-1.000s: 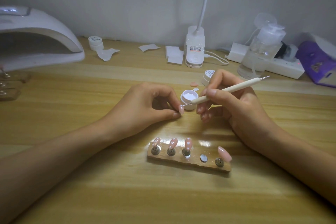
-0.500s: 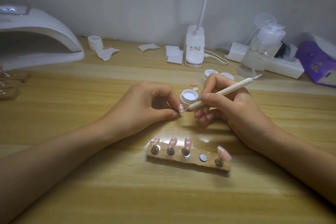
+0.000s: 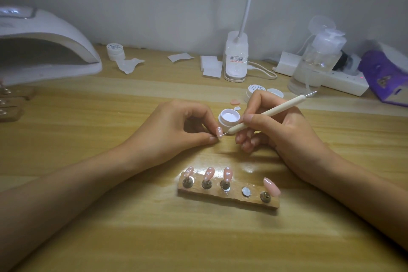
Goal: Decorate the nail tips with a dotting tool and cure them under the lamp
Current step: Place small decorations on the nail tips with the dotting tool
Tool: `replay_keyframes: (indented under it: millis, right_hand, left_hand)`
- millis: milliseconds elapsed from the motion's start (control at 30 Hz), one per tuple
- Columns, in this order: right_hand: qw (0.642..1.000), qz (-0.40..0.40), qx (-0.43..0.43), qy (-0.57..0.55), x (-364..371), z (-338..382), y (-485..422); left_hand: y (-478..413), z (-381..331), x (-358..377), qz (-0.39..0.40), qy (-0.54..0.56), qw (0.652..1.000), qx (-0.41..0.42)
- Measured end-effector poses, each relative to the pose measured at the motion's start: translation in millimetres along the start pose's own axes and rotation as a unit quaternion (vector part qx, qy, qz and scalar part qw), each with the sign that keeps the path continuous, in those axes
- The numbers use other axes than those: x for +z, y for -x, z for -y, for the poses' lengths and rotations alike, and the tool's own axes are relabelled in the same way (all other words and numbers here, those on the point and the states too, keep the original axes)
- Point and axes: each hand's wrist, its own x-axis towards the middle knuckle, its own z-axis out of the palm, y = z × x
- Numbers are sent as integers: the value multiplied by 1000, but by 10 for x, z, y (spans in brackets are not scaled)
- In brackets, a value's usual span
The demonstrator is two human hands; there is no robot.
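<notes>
My left hand [image 3: 176, 128] pinches a small pink nail tip [image 3: 218, 132] between thumb and forefinger above the table. My right hand [image 3: 278, 130] grips a white dotting tool [image 3: 267, 115] like a pen, its metal point touching that tip. Just behind them stands an open white pot of white gel [image 3: 229, 117]. In front lies a wooden nail stand [image 3: 227, 196]; three pink tips with white dots stand on its left pegs, one magnet spot is bare, and a plain pink tip [image 3: 272, 186] sits at the right end. The white curing lamp [image 3: 48, 51] stands at far left.
Along the wall are a small closed jar [image 3: 115, 51], torn wipes [image 3: 130, 65], a desk lamp base [image 3: 235, 56], a clear pump bottle [image 3: 318, 62], a power strip [image 3: 344, 79] and a purple pack [image 3: 384, 77]. More wooden stands [image 3: 13, 104] lie at the left edge.
The dotting tool's point has left the gel pot and come down left onto the nail tip in my left hand. My left hand has stayed put.
</notes>
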Motion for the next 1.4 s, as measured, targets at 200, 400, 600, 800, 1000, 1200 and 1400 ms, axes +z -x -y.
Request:
replay_keyframes:
  millis: [200, 400, 600, 800, 1000, 1200, 1400]
  right_hand:
    - [1000, 1, -17, -21, -11, -3, 3]
    - [999, 5, -31, -35, -20, -13, 2]
    - [998, 4, -43, -43, -41, -21, -7]
    - [995, -7, -32, -99, -63, 7, -25]
    - [975, -54, 13, -213, -138, 30, -58]
    - [952, -94, 39, -288, -179, 40, -81]
    - [957, -85, 34, -274, -176, 29, -86]
  left_hand:
    - [4, 0, 1, -2, 0, 1000, 5]
    - [3, -10, 2, -6, -4, 1000, 3]
    - [14, -23, 5, 0, -11, 1000, 6]
    - [32, -48, 13, -8, -32, 999, -4]
    - [81, -347, -69, -44, 40, 998, -31]
    - [258, -764, -27, 33, -32, 997, 59]
    - [403, -714, 183, 51, -198, 978, 48]
